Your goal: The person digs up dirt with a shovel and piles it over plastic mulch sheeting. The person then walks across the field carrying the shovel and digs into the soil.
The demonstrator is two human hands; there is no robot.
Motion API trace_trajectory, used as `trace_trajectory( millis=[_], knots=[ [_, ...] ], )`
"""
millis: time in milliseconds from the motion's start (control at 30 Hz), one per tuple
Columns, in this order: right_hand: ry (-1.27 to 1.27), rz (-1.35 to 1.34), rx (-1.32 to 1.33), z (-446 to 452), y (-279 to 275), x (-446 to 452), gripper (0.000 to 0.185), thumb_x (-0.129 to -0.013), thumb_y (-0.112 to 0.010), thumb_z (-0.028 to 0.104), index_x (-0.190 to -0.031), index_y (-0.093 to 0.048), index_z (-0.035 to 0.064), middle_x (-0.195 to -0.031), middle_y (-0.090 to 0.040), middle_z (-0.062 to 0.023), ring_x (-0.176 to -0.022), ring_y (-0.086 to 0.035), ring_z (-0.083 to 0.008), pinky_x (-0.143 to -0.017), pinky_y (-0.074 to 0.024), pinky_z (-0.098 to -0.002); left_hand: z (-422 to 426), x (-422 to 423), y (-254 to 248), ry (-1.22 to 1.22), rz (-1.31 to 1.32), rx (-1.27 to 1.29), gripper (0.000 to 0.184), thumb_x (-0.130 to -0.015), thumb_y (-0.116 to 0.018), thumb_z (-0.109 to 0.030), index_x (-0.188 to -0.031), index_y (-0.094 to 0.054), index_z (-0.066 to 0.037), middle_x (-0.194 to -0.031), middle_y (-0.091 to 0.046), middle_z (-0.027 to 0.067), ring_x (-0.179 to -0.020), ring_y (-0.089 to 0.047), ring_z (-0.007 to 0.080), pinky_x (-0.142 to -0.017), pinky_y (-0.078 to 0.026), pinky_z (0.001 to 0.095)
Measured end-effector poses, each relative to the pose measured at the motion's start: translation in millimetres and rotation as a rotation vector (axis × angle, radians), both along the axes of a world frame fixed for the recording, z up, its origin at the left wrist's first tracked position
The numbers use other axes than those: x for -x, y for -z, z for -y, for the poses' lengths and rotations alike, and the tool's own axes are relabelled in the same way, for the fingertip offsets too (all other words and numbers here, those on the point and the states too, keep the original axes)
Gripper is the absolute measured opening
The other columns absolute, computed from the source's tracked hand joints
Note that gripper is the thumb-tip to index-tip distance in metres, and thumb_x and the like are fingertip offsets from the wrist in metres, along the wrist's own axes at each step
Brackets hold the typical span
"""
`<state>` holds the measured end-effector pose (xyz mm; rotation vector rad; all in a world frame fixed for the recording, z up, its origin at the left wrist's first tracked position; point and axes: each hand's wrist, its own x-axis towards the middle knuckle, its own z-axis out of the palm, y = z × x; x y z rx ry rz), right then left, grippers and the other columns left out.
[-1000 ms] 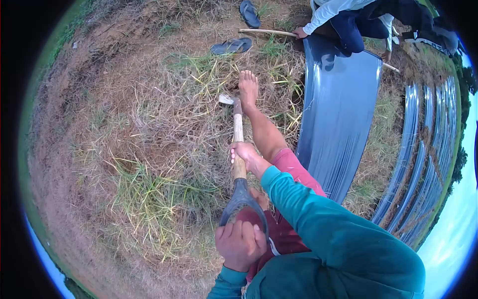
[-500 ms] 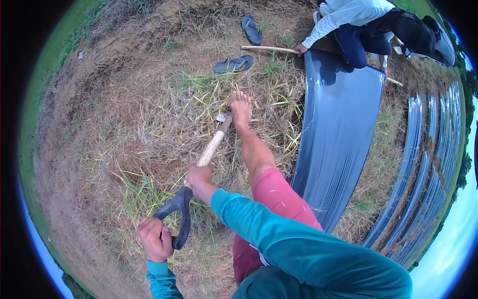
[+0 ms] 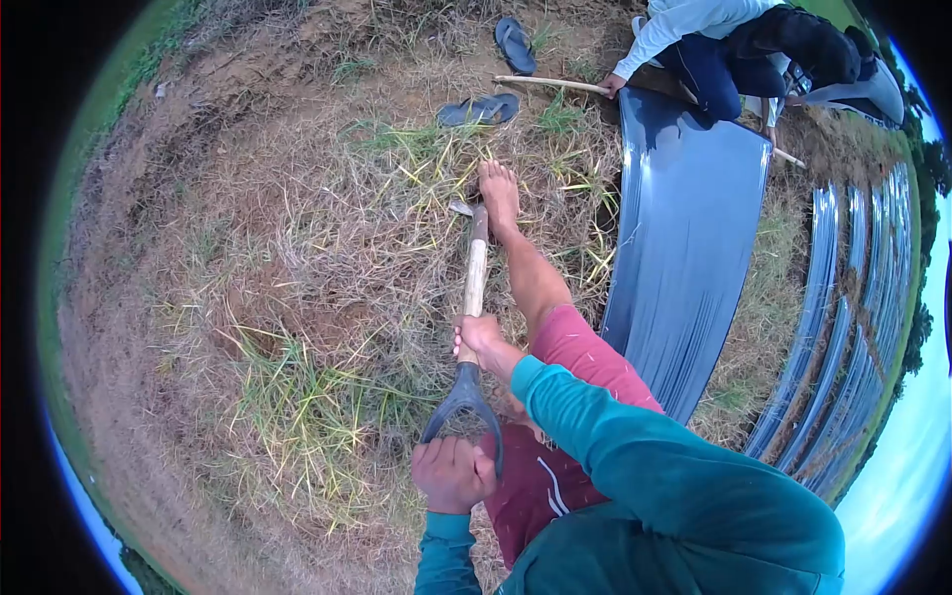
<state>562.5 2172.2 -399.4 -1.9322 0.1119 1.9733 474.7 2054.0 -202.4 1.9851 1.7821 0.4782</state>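
A shovel (image 3: 475, 283) with a pale wooden shaft and a dark D-shaped handle stands in front of me. My left hand (image 3: 452, 474) is wrapped round the crossbar of that handle. Higher up, my right hand (image 3: 479, 337) grips the shaft just above the fork of the handle. The metal head (image 3: 462, 208) shows only in part, at the ground among dry grass; the rest of the blade is hidden. Right beside it is my bare foot (image 3: 499, 193), its leg stretched forward.
A long sheet of dark plastic film (image 3: 689, 238) lies to the right. At its far end a crouching person (image 3: 709, 59) holds a wooden stick (image 3: 555, 83) along the edge. Two flip-flops (image 3: 478, 110) lie ahead. Plastic-covered rows (image 3: 803, 327) run farther right.
Both my hands and the handle have swung to the right, so the shaft now stands more upright in view. The grip on the shovel is unchanged, and my foot stays beside its head.
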Motion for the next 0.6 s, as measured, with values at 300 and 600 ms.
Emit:
trace_trajectory(
  millis=[300,600],
  knots=[
    [-0.246,-0.030,0.055,-57.3,28.8,-13.9,0.019,-0.085,-0.052,0.006,-0.067,-0.052,0.0031,-0.056,-0.051,-0.0089,-0.044,-0.052,-0.0208,-0.040,-0.0454,-0.0374,-62.5,-15.7,-14.4,0.009,-0.013,-0.113,0.023,-0.070,-0.059,-0.015,-0.058,-0.040,-0.010,-0.057,-0.041,0.0058,-0.055,-0.043,0.0253,-0.055,-0.032,0.0392],
    [-1.036,0.628,0.096,-45.0,15.6,3.9,0.066,-0.079,-0.069,0.018,-0.132,-0.036,-0.0052,-0.111,-0.062,-0.0198,-0.102,-0.067,-0.0317,-0.080,-0.0577,-0.0397,-8.4,-26.9,-18.3,-1.237,0.477,-0.063,0.043,-0.092,-0.064,-0.021,-0.126,-0.047,0.001,-0.114,-0.052,0.0177,-0.098,-0.055,0.0278,-0.088,-0.044,0.0402]
  ],
)
